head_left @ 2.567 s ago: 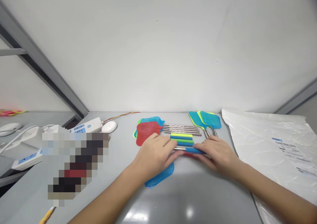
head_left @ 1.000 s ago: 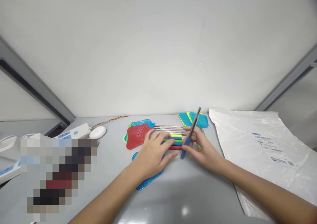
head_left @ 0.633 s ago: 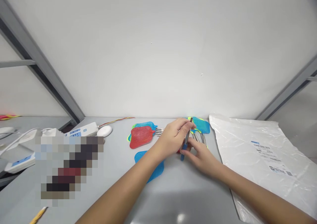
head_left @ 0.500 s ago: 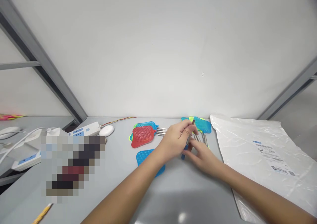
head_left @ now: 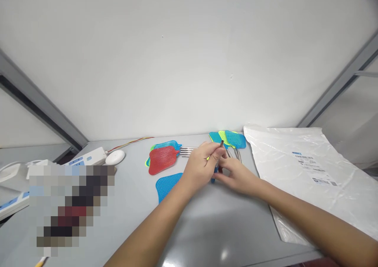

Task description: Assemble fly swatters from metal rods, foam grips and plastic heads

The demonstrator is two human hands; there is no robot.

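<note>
In the middle of the table my hands meet on a thin metal rod with a blue end, apparently a fly swatter handle (head_left: 216,168). My left hand (head_left: 203,160) has its fingers closed round the upper, metal part. Just below, my right hand (head_left: 234,176) pinches the blue part. Partly hidden by my left forearm lies a blue mesh swatter head (head_left: 167,185); whether it joins the held handle I cannot tell. Left of my hands, a red fly swatter (head_left: 163,160) tops a stack with blue and yellow-green ones. Behind my right hand rests another bunch of blue and yellow-green fly swatters (head_left: 235,139).
A large white plastic mailer bag (head_left: 283,160) with a printed label covers the right side. On the left are a white power strip (head_left: 88,156), a round white device (head_left: 115,156), cables and a pixelated patch. A pale wall (head_left: 189,62) rises behind the table.
The whole view has shifted, so most things appear farther left and the far objects slightly higher. Both hands keep the same hold on the handle.
</note>
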